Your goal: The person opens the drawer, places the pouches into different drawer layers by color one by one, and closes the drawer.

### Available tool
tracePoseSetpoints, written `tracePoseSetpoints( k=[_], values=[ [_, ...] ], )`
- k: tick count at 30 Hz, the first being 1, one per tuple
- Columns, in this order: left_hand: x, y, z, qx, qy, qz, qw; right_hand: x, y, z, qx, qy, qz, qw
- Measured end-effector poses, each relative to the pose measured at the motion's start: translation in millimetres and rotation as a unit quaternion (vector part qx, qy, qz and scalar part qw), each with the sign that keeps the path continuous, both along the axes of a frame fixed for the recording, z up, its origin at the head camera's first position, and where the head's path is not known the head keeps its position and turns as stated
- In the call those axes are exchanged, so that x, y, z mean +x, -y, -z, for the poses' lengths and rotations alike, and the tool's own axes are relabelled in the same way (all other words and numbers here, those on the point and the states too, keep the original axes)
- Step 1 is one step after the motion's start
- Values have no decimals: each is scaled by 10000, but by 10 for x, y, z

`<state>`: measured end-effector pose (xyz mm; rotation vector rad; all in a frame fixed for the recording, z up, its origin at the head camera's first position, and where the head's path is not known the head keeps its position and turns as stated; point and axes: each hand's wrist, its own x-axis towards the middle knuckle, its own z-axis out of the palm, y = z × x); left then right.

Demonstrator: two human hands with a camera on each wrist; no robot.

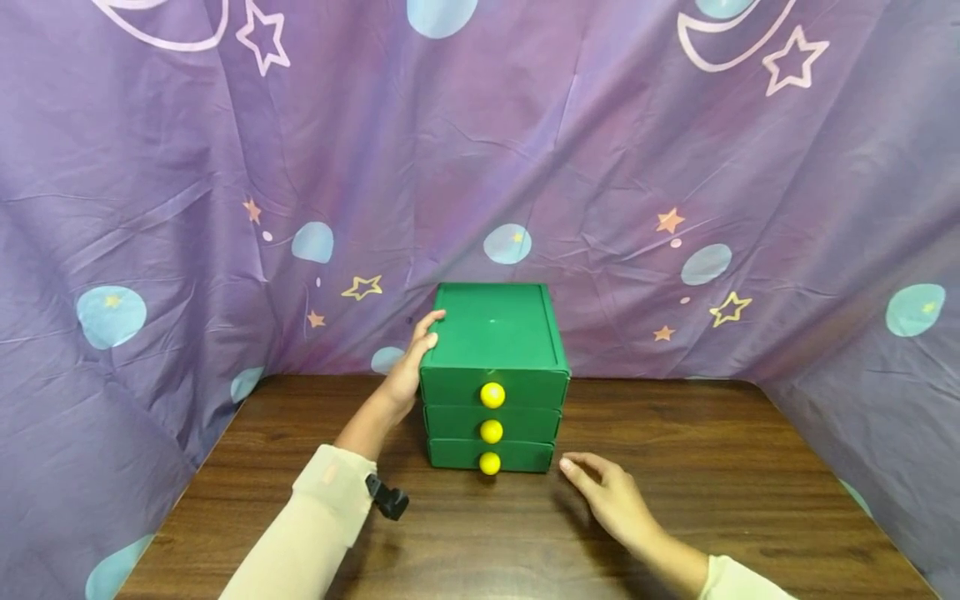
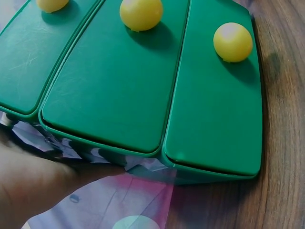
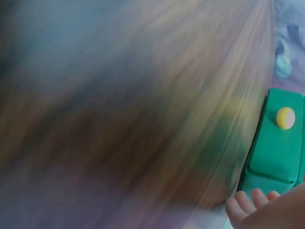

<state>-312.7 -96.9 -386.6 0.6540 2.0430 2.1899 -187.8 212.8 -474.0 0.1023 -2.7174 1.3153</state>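
A green box of three drawers (image 1: 491,333) stands on the table, all its drawers pushed in. Each drawer front carries a round yellow knob: the top knob (image 1: 492,395), the middle knob (image 1: 491,432) and the bottom knob (image 1: 490,463). My left hand (image 1: 407,368) rests against the box's left side, fingers extended along it up to the top edge. In the left wrist view the thumb side of that hand lies beside the drawer fronts (image 2: 109,90). Just off the lower right corner, my right hand (image 1: 611,498) hovers with relaxed fingers and holds nothing.
The dark wooden table (image 1: 712,450) spreads out on both sides of the box. A purple cloth (image 1: 600,167) with stars and moons hangs behind and at both sides. A black strap mount (image 1: 387,497) sits on the left sleeve's cuff.
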Motion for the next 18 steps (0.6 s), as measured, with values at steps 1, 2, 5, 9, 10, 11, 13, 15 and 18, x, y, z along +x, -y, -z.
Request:
tracePoseSetpoints(
  k=[1,2,5,9,10,11,13,15,18],
  values=[
    [-6,3,3,-8,-15,-3,10000,-13,-28,-2,90,-29,-14,10000],
    [-10,4,4,-20,-33,-19,10000,-28,-54,-7,168,-43,-30,9998],
    [-27,6,5,-61,-112,-54,9999,-78,-134,-31,388,-142,-46,9991],
    [-47,13,8,-190,-211,-106,9995,-161,-226,-59,659,-347,8,9972],
    [-50,19,9,-229,-241,-119,9994,-184,-245,-69,734,-425,7,9964],
    [-51,22,7,-271,-274,-139,9992,-208,-260,-78,804,-542,2,9953],
    [-53,27,0,-335,-341,-199,9987,-262,-286,-92,949,-840,-13,9919],
    [-60,33,-6,-382,-426,-256,9980,-314,-301,-116,1087,-1132,-69,9876],
    [-67,29,-22,-478,-532,-393,9967,-390,-328,-136,1328,-1454,-137,9803]
  ],
)
